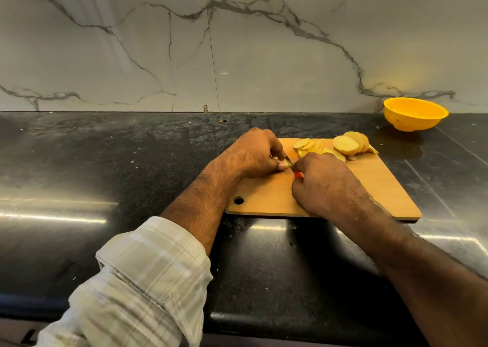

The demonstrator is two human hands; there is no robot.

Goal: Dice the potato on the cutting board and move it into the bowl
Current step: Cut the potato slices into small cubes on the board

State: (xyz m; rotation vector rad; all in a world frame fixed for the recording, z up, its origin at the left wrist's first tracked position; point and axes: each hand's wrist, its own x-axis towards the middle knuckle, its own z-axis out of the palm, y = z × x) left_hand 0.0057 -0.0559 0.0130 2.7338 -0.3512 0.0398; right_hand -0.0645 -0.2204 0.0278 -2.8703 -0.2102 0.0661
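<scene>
Two hands meet over the cutting board (269,196): the left hand (257,153) curls over a small potato piece (283,166), the right hand (320,181) grips a red-handled knife (293,168). Potato slices (340,145) lie just beyond the right hand; the yellow bowl (415,114) sits well apart, far right.

The person is wearing a pale checked shirt, cream with beige and grey stripes crossing; its left sleeve (148,280) is showing rolled up in a thick cuff. The right forearm (396,246) is showing bare, as are both hairy wrists.
</scene>
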